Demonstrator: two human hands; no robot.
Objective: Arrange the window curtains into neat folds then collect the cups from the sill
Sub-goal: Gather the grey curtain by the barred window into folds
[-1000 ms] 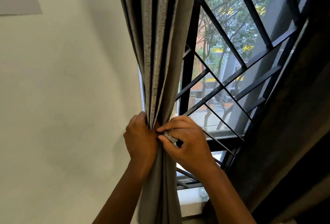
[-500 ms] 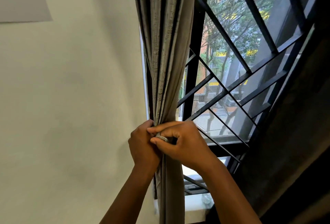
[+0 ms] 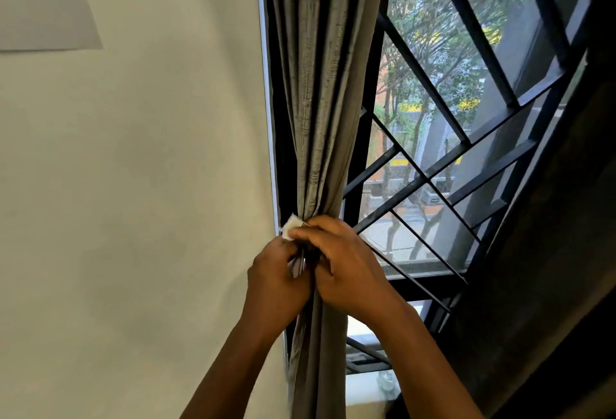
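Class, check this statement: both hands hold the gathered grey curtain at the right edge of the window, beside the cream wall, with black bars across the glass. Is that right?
Not quite. The head view shows the curtain bunched at the window's left edge, not the right. The rest stands: left hand and right hand hold it beside the cream wall, with black bars across the glass.

Close head view, facing window (image 3: pixel 433 118)
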